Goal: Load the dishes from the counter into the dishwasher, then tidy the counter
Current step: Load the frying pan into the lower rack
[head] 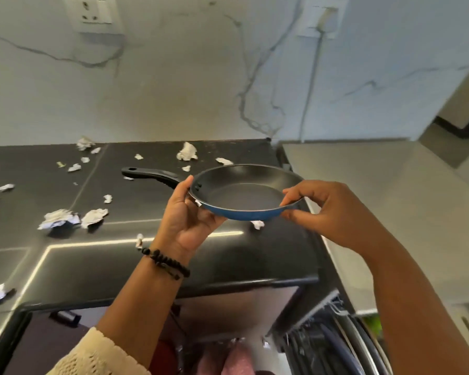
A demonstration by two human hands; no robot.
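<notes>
pan: blue frying pan [244, 197] with a black inside, held up in the air over the dark surface [152, 263], black handle sticking out to the left
left hand [188, 217]: grip is under the pan's rim right by the handle, thumb up on the rim, fingers curled below
right hand [322, 209]: grip pinches the opposite rim, thumb under, fingers on top
surface: crumpled paper scraps [58, 219] all over it
dishwasher: rack [333, 342] open at lower right, just below the surface edge
wrist: black bead bracelet [165, 262] on the left one
</notes>
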